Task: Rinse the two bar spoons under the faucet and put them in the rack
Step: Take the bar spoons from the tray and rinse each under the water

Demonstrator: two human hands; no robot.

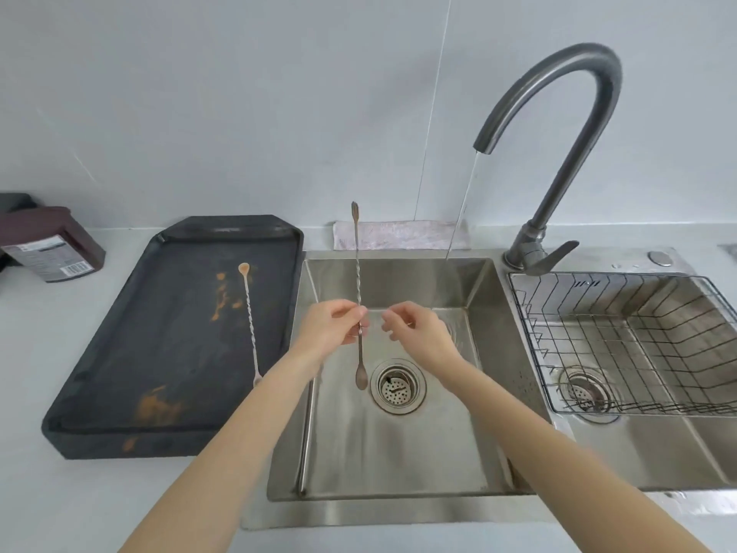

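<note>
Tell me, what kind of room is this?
Most likely a kitchen or bar wash-up corner. There's a steel sink with a running faucet, a wire rack for drying, and a long bar spoon held over the sink.

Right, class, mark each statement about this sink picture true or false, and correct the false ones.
1. The left hand grips a bar spoon over the sink. True.
2. The held spoon points bowl end up. False: its bowl hangs down near the drain, fork end up.
3. Water runs from the faucet. True.
4. The second bar spoon is already in the rack. False: it lies on the dark tray.
5. The right hand holds the second spoon. False: it holds nothing, fingers loosely curled beside the held spoon.
</note>
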